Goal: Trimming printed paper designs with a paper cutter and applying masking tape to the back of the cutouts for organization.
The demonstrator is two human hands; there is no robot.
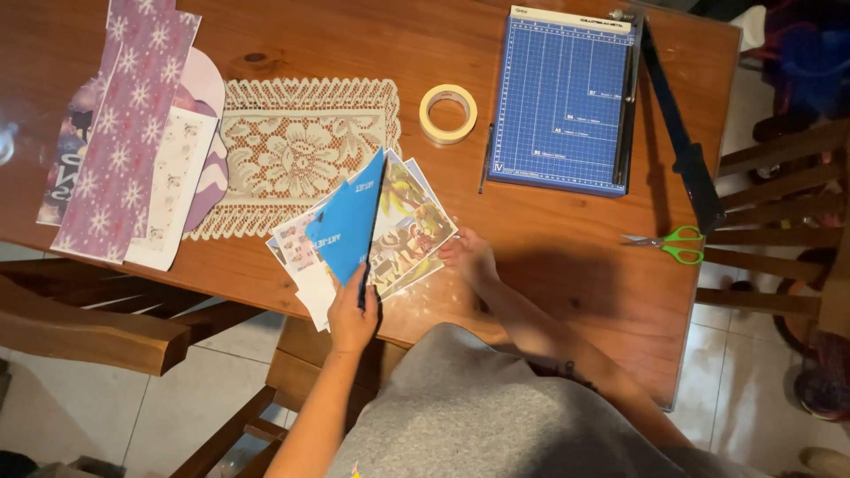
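My left hand (352, 316) grips the lower edge of a blue folder (348, 221) and holds it tilted up over a fanned pile of printed picture sheets (409, 232). My right hand (467, 256) rests on the wooden table (549, 239) with its fingers on the right edge of those sheets, near the table's front edge. The folder hides the middle of the pile.
A lace doily (301, 150) lies behind the pile. Purple patterned papers (133, 124) are stacked at the left. A roll of tape (448, 113), a blue paper trimmer (563, 97) and green-handled scissors (673, 242) sit to the right. Wooden chairs stand at both sides.
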